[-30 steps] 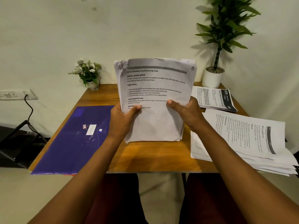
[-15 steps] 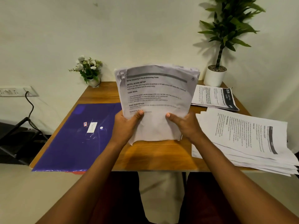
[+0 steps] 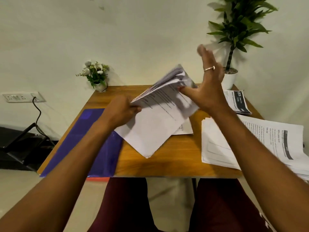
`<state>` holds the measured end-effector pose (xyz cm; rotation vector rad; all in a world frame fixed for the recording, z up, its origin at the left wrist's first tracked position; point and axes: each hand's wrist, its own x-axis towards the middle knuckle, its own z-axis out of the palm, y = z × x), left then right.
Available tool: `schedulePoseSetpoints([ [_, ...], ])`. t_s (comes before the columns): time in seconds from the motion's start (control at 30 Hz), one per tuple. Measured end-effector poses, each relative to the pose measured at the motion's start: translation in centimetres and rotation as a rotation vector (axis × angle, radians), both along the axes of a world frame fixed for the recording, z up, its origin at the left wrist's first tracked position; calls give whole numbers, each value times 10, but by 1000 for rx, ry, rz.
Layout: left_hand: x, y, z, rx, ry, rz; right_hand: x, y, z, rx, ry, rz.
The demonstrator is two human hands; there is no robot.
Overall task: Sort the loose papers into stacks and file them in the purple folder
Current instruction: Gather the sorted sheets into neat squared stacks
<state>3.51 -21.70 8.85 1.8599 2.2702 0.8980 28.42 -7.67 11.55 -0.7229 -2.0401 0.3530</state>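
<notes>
The sheaf (image 3: 160,118) is tipping from upright toward the tabletop (image 3: 175,161).
The left hand (image 3: 122,109) is gripping its edge; the right hand (image 3: 207,91) is spreading open; squaring seems done.

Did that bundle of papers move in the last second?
Yes. The paper bundle tipped from upright down toward the table, leftward, reaching the purple folder.

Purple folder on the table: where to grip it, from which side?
Grip the purple folder at its near edge, coming from the front of the table. It lies flat, and that edge seems to reach the table rim, so fingers could likely slip under. Its right edge sits partly under the held papers and left hand.
</notes>
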Motion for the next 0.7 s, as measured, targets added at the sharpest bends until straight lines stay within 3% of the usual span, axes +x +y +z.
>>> schedulePoseSetpoints([
  [0.1, -2, 10, 10, -81, 160, -115, 3, 10, 11, -301, -111, 281],
  [0.17, 3, 14, 11, -86, 209, -136, 9, 15, 4, -378, -151, 395],
  [0.27, 3, 16, 6, -86, 219, -159, 16, 18, -24, -429, -172, 382],
  [0.43, -19, 9, -1, -67, 95, -14, 25, 23, -65, -708, 90, 238],
  [0.5, -30, 1, -7, -22, -156, 50, 31, 24, -74, -772, 180, 203],
  [0.6, -30, -13, -24, 5, -834, 44, 33, 21, -85, -803, 303, 147],
  [0.7, -14, -18, -49, 15, -1016, 11, 26, 13, -92, -840, 393, 150],
])
